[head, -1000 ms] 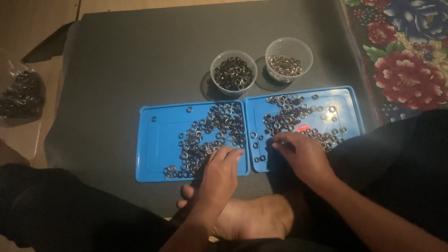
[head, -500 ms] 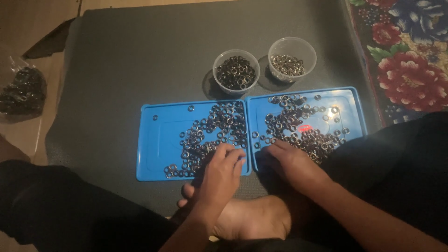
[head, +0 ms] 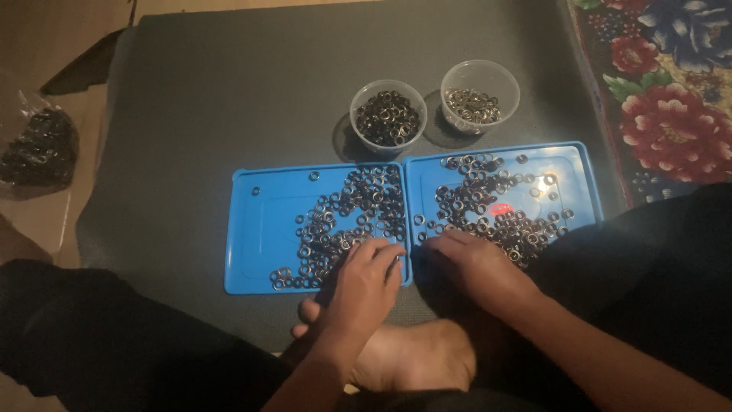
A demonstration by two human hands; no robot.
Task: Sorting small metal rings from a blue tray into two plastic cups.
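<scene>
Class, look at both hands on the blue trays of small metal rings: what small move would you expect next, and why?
Probably the left hand pinches one ring from the loose rings on the left blue tray. Its fingertips already rest on that pile, the right hand rests at the right blue tray, and two clear cups behind hold sorted rings.

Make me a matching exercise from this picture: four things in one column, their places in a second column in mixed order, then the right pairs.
Things:
1. tub of dark rings
2. tub of silvery rings
3. plastic bag of dark pieces
4. left hand

Places:
A. far left, off the grey mat
B. at the near edge of the left blue tray
C. behind the right blue tray, nearest the flowered cloth
D. behind the seam where the two trays meet

Pairs: 1-D, 2-C, 3-A, 4-B
</scene>
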